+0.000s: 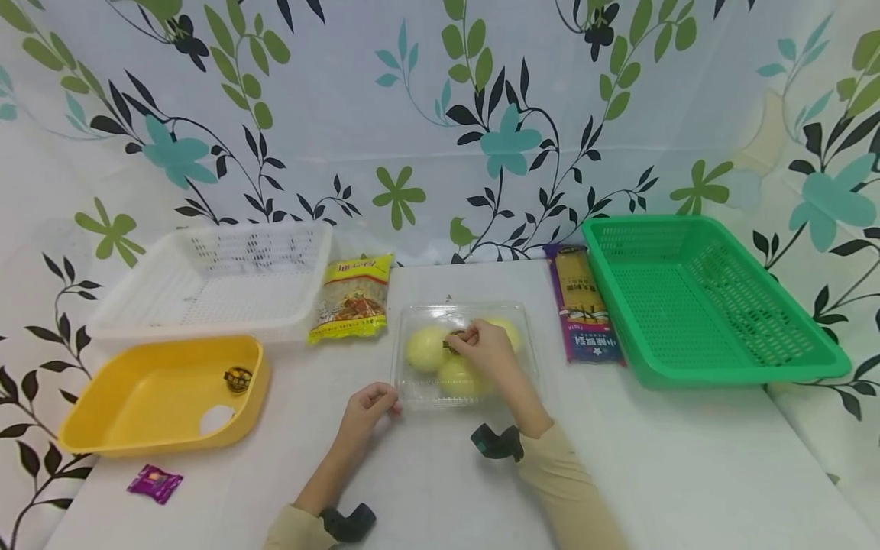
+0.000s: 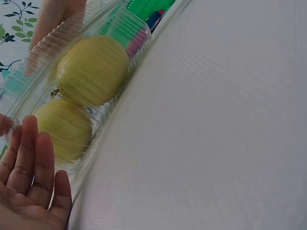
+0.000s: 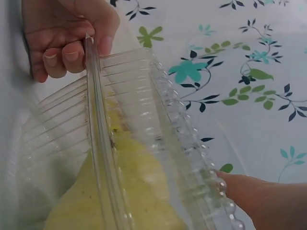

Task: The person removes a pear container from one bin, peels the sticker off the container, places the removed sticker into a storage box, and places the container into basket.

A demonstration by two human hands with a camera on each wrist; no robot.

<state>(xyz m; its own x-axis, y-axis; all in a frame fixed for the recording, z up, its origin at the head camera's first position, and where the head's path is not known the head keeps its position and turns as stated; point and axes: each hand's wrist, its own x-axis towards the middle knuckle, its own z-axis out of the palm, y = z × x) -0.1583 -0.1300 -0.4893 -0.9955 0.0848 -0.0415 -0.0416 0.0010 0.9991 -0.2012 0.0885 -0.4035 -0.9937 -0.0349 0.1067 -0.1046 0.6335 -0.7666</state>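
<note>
A clear plastic clamshell box (image 1: 406, 393) with ribbed walls sits mid-table. Inside are yellow-green pears (image 1: 459, 378), also visible through its wall in the left wrist view. My left hand (image 1: 371, 409) is at the box's near left corner. In the right wrist view its thumb and fingers (image 3: 71, 56) pinch the rim from both sides. Over the lid, my right hand (image 1: 484, 350) pinches a small dark-and-gold thing (image 1: 452, 344) at its fingertips. Its kind is too small to tell. The right fingertips are hidden in both wrist views.
Left stand a white basket (image 1: 206, 332) and a yellow tray (image 1: 137, 439) holding a black-and-gold thing (image 1: 237, 379) and a white round thing (image 1: 216, 419). A purple packet (image 1: 155, 483) lies nearby. Behind is a yellow food bag (image 1: 354, 298); right are a pasta pack (image 1: 584, 305) and green basket (image 1: 742, 374).
</note>
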